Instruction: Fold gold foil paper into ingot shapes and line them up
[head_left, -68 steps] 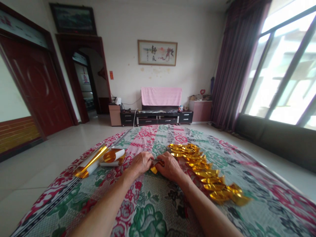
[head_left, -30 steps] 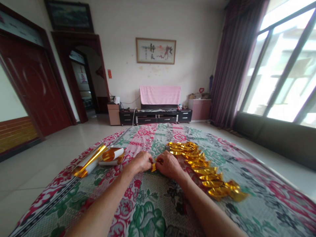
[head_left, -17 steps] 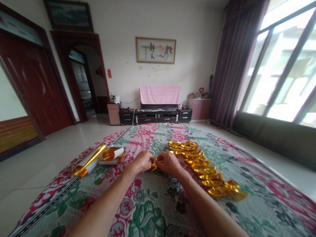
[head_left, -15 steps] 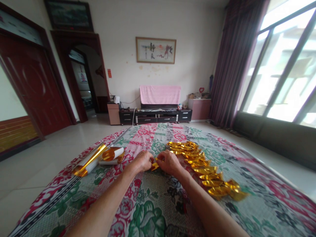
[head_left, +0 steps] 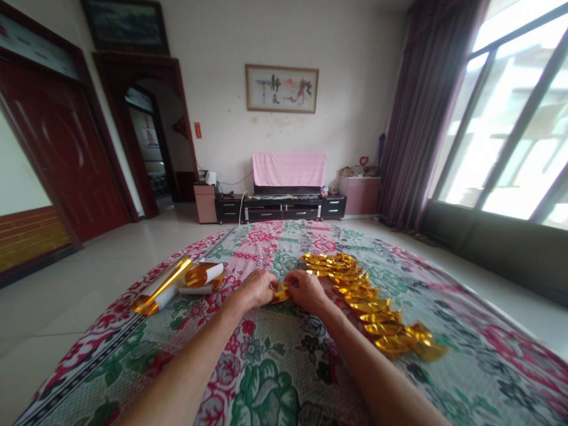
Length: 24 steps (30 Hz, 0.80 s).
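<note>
A small gold foil piece point(head_left: 280, 293) lies between my hands, low over the patterned tablecloth point(head_left: 261, 390). My left hand point(head_left: 257, 288) pinches its left end, and my right hand point(head_left: 306, 290) grips the right end with bent fingers. Right of my right hand, several folded gold foil pieces point(head_left: 370, 306) form a slanting row toward the near right. On the left lie a long roll of gold foil sheet point(head_left: 166, 287) with a white back and a smaller curled gold and white sheet point(head_left: 202, 278). My fingertips partly hide the small piece.
Past the table's far edge stands a low black cabinet point(head_left: 284, 210) with a pink cloth point(head_left: 289, 168) over something on it. A dark red door point(head_left: 66, 142) is at the left. A purple curtain point(head_left: 428, 118) hangs beside the window at the right.
My hands have moved slightly apart, and more of the gold piece shows between them. The row of foil pieces and the rolls lie as before.
</note>
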{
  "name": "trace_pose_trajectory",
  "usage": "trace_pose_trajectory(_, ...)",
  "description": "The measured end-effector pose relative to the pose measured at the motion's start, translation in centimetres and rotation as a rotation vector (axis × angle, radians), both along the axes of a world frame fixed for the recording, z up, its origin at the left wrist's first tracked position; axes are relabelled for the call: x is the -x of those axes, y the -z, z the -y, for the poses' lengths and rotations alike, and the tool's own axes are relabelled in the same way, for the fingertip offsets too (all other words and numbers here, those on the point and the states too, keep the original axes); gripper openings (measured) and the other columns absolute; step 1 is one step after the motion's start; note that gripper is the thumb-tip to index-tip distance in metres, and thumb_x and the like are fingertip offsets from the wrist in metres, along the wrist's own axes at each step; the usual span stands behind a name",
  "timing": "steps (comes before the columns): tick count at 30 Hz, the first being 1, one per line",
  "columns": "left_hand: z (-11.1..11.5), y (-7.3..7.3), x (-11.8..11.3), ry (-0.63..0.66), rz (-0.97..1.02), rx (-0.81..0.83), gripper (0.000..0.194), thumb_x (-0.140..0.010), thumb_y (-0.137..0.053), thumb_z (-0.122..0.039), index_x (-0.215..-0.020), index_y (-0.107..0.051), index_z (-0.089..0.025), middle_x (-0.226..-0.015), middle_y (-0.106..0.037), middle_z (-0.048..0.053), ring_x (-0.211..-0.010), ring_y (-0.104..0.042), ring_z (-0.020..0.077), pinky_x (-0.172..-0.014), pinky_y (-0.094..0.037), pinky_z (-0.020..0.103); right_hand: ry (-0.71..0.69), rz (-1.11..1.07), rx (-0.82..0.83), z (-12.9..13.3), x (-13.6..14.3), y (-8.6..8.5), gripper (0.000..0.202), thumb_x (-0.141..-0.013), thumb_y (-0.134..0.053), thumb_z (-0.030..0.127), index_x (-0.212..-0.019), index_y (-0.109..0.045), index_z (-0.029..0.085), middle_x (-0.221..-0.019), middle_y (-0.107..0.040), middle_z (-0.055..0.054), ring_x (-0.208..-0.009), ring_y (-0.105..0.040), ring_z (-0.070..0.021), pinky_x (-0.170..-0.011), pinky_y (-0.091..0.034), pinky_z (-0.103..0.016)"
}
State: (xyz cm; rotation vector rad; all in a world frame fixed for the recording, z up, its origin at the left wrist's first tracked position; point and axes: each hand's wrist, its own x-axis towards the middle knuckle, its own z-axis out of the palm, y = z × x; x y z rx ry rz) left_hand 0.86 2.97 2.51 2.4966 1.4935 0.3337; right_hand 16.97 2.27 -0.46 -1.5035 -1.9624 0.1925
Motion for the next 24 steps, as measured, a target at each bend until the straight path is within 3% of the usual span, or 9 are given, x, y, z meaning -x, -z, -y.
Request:
trace_pose_trajectory(6,-0.2,0.5,0.0,0.036,0.029,-0.136,0.029,-0.068,-0.05,-0.018,-0.087,-0.07,-0.021,-0.083,-0.069,0.006,-0.076,-0.061,0.0171,-0.071,-0.044,0.024,0.048,-0.007,-0.019,-0.3,-0.2,0.5,0.022,-0.066,-0.049,0.009,-0.079,-0.065,0.019,-0.075,-0.066,-0.002,-0.069,-0.057,-0.013,-0.062,-0.038,-0.019)
trace_pose_trajectory(14,-0.6,1.0,0.3,0.055,0.084,-0.103,0.027,-0.07,-0.048,-0.02,-0.084,-0.07,-0.019,-0.083,-0.068,0.005,-0.075,-0.061,0.0162,-0.069,-0.044,0.023,0.02,0.151,-0.113,0.6,-0.4,0.4,0.02,-0.073,-0.048,0.013,-0.087,-0.062,0.019,-0.087,-0.058,-0.006,-0.08,-0.054,-0.0151,-0.069,-0.037,-0.022)
trace_pose_trajectory(24,-1.0,1.2,0.5,0.03,0.183,-0.04,0.026,-0.068,-0.051,-0.025,-0.083,-0.071,-0.019,-0.076,-0.069,0.004,-0.07,-0.06,0.0152,-0.064,-0.043,0.021,-0.265,0.102,-0.187,1.1,0.5,0.5,0.02,-0.076,-0.044,0.008,-0.079,-0.062,0.017,-0.076,-0.057,-0.003,-0.074,-0.053,-0.0124,-0.068,-0.038,-0.021)
